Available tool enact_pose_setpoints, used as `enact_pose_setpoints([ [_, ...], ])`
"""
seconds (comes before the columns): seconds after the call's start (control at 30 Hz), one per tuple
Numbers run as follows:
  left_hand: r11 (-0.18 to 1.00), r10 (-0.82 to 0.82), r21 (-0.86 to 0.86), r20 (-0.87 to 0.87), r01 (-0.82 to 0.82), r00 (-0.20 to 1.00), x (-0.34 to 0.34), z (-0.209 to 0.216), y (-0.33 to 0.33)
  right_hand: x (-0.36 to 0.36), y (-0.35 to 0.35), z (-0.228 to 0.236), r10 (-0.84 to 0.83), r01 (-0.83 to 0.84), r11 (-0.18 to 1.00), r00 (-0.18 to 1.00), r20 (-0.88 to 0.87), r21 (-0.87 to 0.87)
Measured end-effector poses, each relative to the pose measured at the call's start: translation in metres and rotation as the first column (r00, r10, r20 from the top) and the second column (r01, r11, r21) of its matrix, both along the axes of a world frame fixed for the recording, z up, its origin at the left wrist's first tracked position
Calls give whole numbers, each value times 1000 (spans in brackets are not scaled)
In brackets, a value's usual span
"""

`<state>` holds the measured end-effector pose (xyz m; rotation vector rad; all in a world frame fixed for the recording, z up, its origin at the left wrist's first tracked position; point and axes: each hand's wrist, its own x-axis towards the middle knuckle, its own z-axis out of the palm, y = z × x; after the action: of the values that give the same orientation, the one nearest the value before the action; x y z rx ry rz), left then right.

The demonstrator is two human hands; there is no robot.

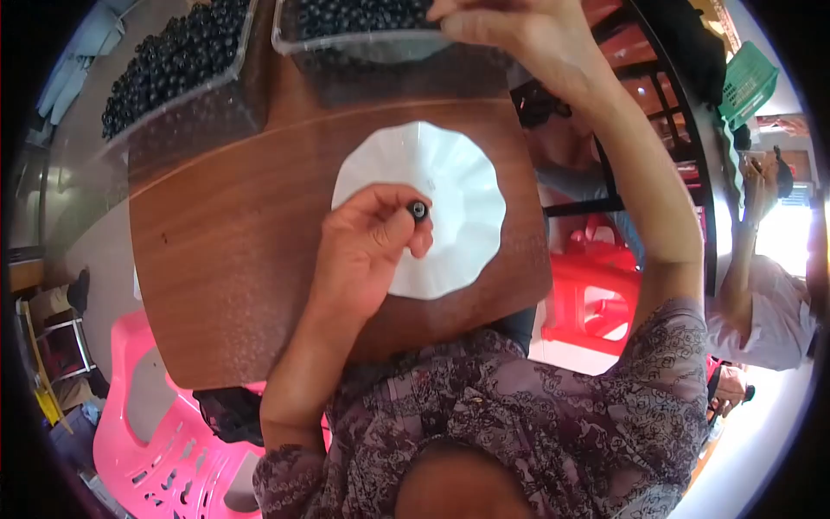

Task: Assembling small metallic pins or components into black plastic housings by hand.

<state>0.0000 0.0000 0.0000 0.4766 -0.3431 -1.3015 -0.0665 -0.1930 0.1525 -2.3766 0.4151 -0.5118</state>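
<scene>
My left hand (367, 246) is closed in a pinch over the white scalloped plate (475, 233). Between its thumb and forefinger sits a small round black piece (418, 210) with a metallic-looking centre, its end facing up. Far off, my right hand (519, 35) reaches over the right corner of a clear plastic bin (372, 41) full of small black round pieces (359, 16). The picture's top edge cuts off part of that hand, so whether its fingers hold anything is hidden.
Left of the clear bin stands a second clear bin (186, 105), heaped with similar black pieces. Both are on the brown wooden table (233, 251). A pink plastic chair (164, 450) is at near left, red stools (584, 298) at right. Other people (765, 303) are at far right.
</scene>
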Motion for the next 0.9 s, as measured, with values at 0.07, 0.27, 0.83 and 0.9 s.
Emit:
enact_pose_setpoints([
  [0.07, 999, -14, -29, -47, 12, 999, 4, 10, -5, -4, -5, -20, 526, -449, 850, 730, 437, -274],
  [0.27, 999, -3, 33, -83, 6, 997, -21, 7, 5, -71, 74, -62, -40, -38, 925, 980, 196, 379],
  [0.83, 990, 72, 111, 102, -83, 992, -57, 29, 26, -109, 109, -71, -118, 19, 937, 957, 265, 348],
  [0.9, 992, 69, 103, 95, -79, 993, -59, 30, 26, -110, 107, -71, -62, -18, 965, 954, 292, 262],
])
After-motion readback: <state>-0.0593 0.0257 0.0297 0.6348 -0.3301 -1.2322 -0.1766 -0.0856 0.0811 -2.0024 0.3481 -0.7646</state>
